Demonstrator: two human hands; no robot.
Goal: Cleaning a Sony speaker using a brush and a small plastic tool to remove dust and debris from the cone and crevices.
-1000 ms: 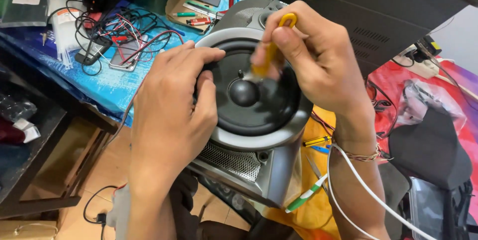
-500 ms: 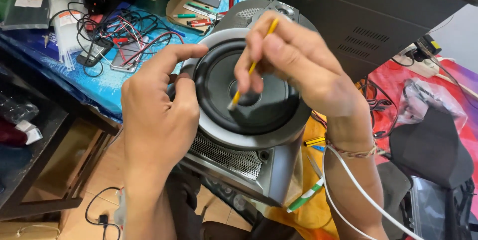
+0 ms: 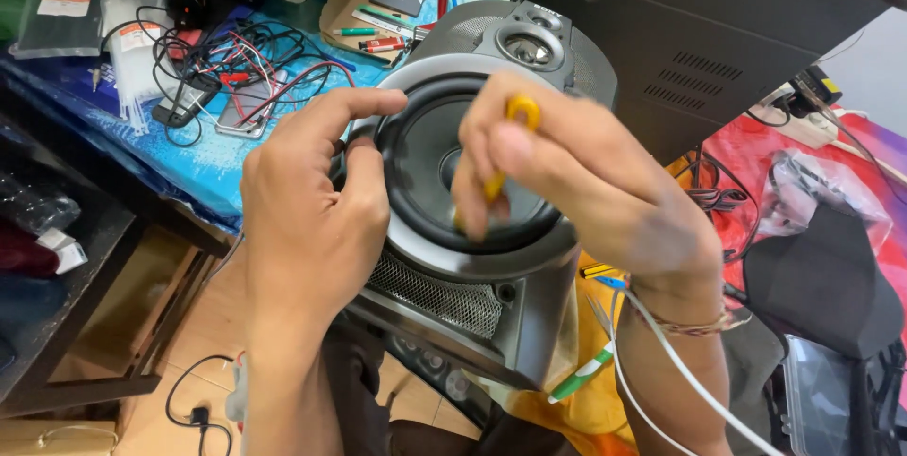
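Note:
A grey speaker cabinet [image 3: 529,314] leans toward me, its big black woofer cone [image 3: 430,168] ringed in silver and a small tweeter [image 3: 527,48] above it. My left hand [image 3: 312,215] grips the left rim of the woofer, forefinger stretched along the top edge. My right hand [image 3: 576,182] holds a thin yellow-handled screwdriver [image 3: 505,149] in front of the cone, tip pointing down at the lower part of the cone. The fingers hide the tip.
A blue-covered table [image 3: 217,172] at left carries tangled red and black wires [image 3: 227,78], plastic bags and a cardboard tray of small parts [image 3: 364,12]. A large black case [image 3: 718,31] stands behind the speaker. A white cable [image 3: 680,390] runs along my right wrist; red cloth lies at right.
The right hand has swung the screwdriver from the cone's upper right down across its front. The left hand has slid left, off the cone and onto the rim.

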